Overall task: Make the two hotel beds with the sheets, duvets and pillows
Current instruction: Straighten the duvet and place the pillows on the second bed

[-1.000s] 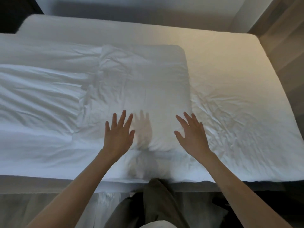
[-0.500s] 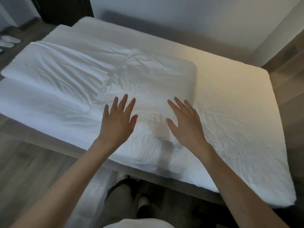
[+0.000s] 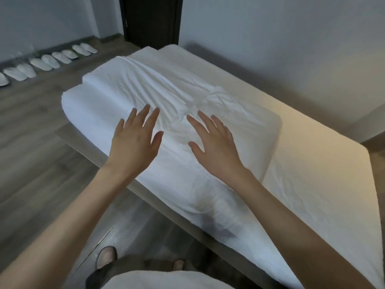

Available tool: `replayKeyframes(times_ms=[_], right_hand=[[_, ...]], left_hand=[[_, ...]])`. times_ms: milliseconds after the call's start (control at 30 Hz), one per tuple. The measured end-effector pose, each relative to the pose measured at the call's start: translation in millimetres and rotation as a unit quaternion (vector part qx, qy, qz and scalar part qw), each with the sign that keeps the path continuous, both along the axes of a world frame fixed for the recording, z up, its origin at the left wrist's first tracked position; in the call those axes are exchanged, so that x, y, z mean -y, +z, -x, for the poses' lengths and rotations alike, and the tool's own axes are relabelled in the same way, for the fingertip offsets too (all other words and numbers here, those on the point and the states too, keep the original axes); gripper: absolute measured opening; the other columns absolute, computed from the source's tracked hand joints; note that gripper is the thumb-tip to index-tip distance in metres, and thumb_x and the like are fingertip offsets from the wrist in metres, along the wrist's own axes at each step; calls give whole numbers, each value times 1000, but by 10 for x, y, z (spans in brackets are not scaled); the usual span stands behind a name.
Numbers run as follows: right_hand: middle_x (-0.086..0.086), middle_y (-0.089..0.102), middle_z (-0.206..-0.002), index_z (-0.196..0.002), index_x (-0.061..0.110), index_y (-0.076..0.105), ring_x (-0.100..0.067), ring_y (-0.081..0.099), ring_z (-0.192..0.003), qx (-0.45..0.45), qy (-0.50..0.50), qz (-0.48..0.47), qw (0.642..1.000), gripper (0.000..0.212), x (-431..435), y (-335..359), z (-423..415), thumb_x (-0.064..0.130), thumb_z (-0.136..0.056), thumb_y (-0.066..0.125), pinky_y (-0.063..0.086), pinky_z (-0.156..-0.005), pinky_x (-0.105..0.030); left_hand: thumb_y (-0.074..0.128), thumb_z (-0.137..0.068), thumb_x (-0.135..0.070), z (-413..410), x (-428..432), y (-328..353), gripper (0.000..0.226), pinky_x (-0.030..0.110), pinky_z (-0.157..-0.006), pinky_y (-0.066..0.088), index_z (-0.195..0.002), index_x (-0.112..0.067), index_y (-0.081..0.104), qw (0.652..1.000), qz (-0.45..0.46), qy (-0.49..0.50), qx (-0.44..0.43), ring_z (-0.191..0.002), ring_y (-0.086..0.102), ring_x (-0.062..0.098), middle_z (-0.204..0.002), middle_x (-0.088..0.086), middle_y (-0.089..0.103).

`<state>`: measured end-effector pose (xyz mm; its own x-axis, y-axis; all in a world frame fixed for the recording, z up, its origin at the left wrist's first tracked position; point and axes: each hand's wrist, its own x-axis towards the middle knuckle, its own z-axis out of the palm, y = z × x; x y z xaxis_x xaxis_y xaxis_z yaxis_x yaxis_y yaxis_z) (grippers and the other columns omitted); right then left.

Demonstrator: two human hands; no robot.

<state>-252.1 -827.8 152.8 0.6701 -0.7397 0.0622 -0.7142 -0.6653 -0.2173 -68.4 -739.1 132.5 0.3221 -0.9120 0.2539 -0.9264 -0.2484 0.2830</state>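
A single bed (image 3: 325,163) with a white fitted sheet runs from the near right to the far wall. On its left half lies a folded, wrinkled white duvet (image 3: 150,86), its folded edge at the middle of the bed. My left hand (image 3: 135,142) hovers over the duvet's near edge, palm down, fingers spread, holding nothing. My right hand (image 3: 214,142) is beside it over the duvet, also flat with fingers apart and empty. Whether the palms touch the fabric I cannot tell. No pillow is in view.
A grey bed frame edge (image 3: 145,197) runs along the near side. Several pairs of white slippers (image 3: 43,63) line the left wall on the wooden floor (image 3: 31,132). A dark door (image 3: 152,19) stands behind the bed's far end. My feet (image 3: 108,255) are at the bedside.
My view has swung left and up, showing the floor, slippers and door. Both hands have stayed open and moved leftwards along the duvet, closer together.
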Motion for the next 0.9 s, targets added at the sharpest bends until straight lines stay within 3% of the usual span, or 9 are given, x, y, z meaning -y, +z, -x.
replayKeyframes(times_ms=[533,900], right_hand=[[5,7,-163,-153,37,12,-26,4,-150,41,-1,16,999,61,-363,236,-3137,39,-101,44,11,-120,-50],[3,6,-163,-153,38,11,-29,5,-149,32,-1,50,998,63,548,104,-5173,39,-100,45,14,-119,-51]], left_hand=[[52,-96,-31,-3068,-335,462,56,56,-108,32,-147,-13,38,998,-3,-30,57,-141,30,39,-154,13,34],[47,-98,-33,-5093,543,462,58,49,-114,25,-151,-17,30,998,-15,-39,48,-146,20,32,-158,8,25]])
